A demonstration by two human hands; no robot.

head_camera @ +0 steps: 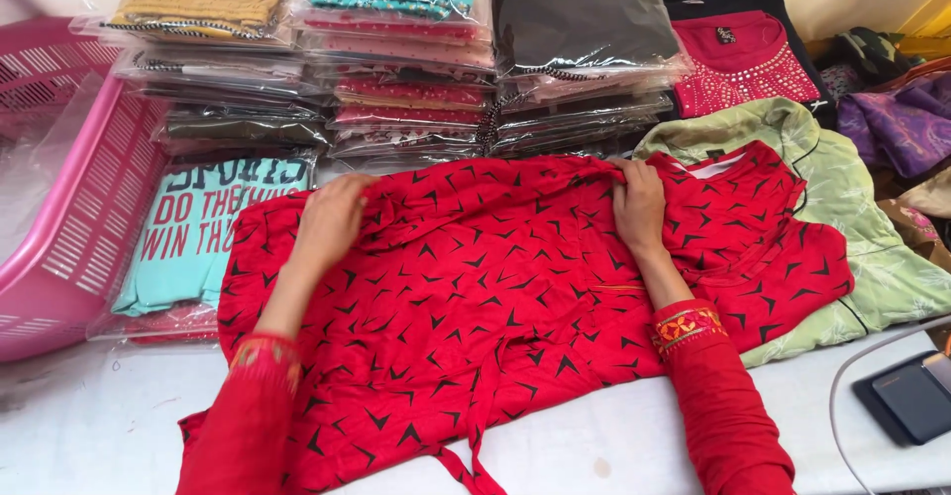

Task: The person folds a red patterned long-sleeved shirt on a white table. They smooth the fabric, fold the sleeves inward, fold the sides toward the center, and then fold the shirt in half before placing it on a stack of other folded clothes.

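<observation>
A red garment [475,297] with small black arrow marks lies spread on the white table [614,445]. My left hand [330,220] grips a fold of the cloth at its far left edge. My right hand [639,206] pinches the far edge of the same cloth nearer the neckline. Both of my arms wear red sleeves with embroidered cuffs. The garment's lower hem and a tie strip hang toward the table's near edge.
Stacks of clothes in clear plastic bags [406,59] line the back. A pink plastic basket [69,198] stands at the left beside a bagged teal shirt [198,232]. A pale green garment [852,237] lies under the red one. A dark device [911,396] with a cable sits at the right.
</observation>
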